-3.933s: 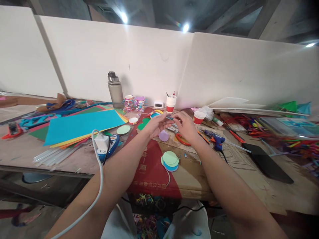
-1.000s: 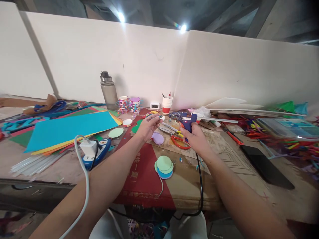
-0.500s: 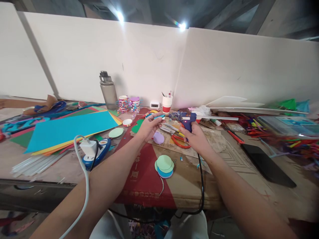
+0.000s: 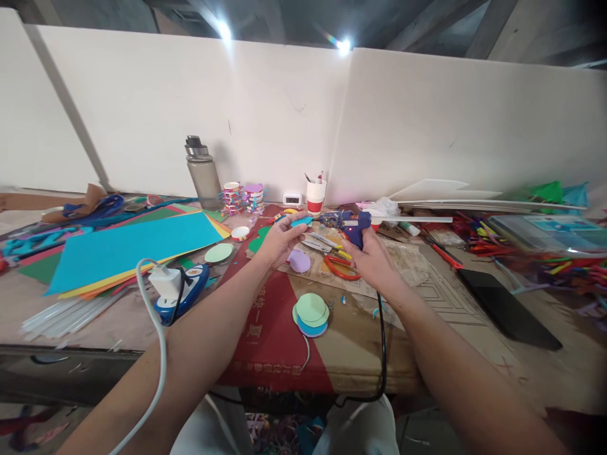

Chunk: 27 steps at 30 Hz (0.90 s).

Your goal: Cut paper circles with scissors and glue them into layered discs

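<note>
My right hand (image 4: 374, 260) is clamped on the glue gun (image 4: 353, 223), nozzle pointing left. My left hand (image 4: 279, 239) pinches a teal paper piece (image 4: 300, 221) just left of that nozzle, above the scissors (image 4: 337, 262).

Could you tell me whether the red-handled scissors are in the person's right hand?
No, the right hand grips the blue glue gun; the scissors lie on the table.

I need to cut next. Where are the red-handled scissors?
In the head view, the red-handled scissors lie on the cardboard mat at centre, just under the right hand, right of the purple disc.
</note>
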Tool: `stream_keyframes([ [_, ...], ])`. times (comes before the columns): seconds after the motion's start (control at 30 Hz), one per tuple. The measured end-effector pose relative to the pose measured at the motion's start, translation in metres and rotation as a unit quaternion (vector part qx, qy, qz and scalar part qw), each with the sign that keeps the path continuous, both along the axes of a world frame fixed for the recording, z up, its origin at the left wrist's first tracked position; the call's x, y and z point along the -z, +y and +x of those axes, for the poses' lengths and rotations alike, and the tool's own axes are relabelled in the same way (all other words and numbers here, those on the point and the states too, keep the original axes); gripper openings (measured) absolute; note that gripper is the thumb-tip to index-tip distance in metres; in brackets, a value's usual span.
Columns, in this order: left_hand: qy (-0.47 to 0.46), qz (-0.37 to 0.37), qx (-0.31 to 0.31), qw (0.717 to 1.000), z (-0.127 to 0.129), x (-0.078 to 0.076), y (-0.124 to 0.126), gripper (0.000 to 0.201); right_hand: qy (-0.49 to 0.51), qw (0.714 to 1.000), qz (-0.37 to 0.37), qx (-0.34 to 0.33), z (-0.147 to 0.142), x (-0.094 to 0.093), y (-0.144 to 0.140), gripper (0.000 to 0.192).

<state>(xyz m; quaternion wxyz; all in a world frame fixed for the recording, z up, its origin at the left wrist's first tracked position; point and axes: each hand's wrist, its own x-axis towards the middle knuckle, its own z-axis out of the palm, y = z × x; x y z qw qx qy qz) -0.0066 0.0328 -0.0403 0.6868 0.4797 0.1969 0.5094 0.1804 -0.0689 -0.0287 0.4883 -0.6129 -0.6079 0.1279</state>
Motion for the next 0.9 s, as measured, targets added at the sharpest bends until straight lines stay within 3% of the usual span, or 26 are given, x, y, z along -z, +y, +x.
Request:
stream_keyframes([
  [0.5,0.004,-0.007,0.006,1.0,-0.002,0.0021,0.003,0.038,-0.03,1.0,0.001,0.002,-0.0012,-0.0064,-0.006,0.02],
  [0.73,0.002,-0.004,0.002,1.0,-0.0024,0.0016,0.0023,0.035,-0.035,0.999,-0.005,-0.032,-0.0023,-0.0045,-0.0063,0.025],
  [0.9,0.0,-0.007,0.008,1.0,-0.0029,0.0017,0.0021,0.036,-0.036,0.999,-0.013,0.004,0.0004,-0.0049,-0.0052,0.024],
])
